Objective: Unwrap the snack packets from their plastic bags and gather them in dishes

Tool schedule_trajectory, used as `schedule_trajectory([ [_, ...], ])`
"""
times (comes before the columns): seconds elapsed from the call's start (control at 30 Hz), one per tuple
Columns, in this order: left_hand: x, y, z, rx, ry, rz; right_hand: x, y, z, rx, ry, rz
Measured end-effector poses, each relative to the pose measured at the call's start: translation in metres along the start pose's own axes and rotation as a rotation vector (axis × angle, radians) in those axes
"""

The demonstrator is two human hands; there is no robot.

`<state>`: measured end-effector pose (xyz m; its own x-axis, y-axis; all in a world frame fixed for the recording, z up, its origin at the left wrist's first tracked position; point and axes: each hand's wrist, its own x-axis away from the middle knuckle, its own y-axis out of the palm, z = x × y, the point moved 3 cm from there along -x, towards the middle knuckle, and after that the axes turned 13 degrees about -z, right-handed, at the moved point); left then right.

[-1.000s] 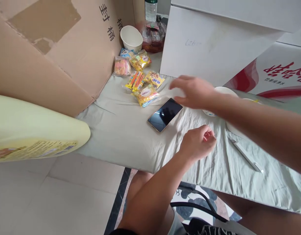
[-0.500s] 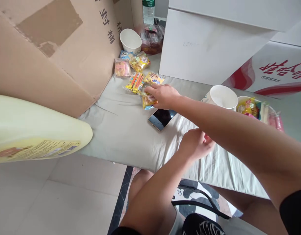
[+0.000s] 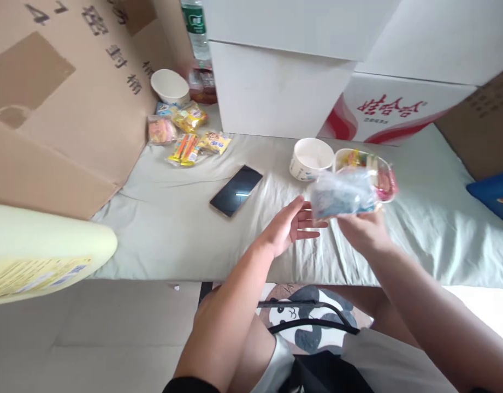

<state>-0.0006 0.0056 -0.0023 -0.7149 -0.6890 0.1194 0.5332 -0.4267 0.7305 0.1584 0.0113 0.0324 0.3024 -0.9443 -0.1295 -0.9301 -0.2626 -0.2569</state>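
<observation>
In my right hand [image 3: 364, 226] is a clear plastic snack packet [image 3: 341, 194] with blue on it, blurred by motion. It hangs over the cloth in front of a white paper bowl [image 3: 312, 158] and hides part of a second bowl [image 3: 384, 199] filled with wrapped snacks. Close to the packet's left edge, my left hand [image 3: 290, 225] has its fingers stretched and apart, with nothing visible in it. A dark phone [image 3: 237, 191] lies to the left of that hand. Farther back left are several wrapped snacks, among them a yellow packet with orange sticks [image 3: 184, 149].
A large cardboard box [image 3: 83, 131] and a pale yellow container [image 3: 46, 248] stand at the left. White boxes [image 3: 276, 90] line the back. Beyond the snacks are a tilted paper bowl [image 3: 169, 86] and a water bottle [image 3: 197, 30]. A blue object [image 3: 492, 194] is at the right edge.
My right hand has picked up a packet from beside the phone and carried it right. My left hand, earlier closed around something reddish, has opened. The view has shifted right.
</observation>
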Motion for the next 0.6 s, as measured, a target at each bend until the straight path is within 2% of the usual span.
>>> schedule_trajectory([
  [0.07, -0.009, 0.008, -0.006, -0.006, 0.019, -0.034, 0.022, -0.006, 0.013, 0.054, 0.025, -0.001],
  [0.17, -0.023, 0.014, -0.012, -0.031, 0.1, 0.082, 0.034, -0.016, 0.023, 0.19, 0.009, 0.002],
  [0.27, -0.034, 0.015, -0.012, -0.062, 0.144, 0.187, 0.042, -0.034, 0.032, 0.161, -0.065, 0.012],
  [0.4, -0.043, 0.015, -0.009, -0.257, 0.09, 0.211, 0.06, -0.056, 0.043, 0.05, -0.122, -0.05],
  [0.5, -0.05, 0.019, -0.013, -0.423, -0.001, 0.174, 0.065, -0.065, 0.04, 0.125, -0.091, -0.072],
  [0.6, -0.058, 0.023, -0.02, -0.532, -0.03, 0.182, 0.06, -0.072, 0.032, 0.225, -0.031, -0.006],
])
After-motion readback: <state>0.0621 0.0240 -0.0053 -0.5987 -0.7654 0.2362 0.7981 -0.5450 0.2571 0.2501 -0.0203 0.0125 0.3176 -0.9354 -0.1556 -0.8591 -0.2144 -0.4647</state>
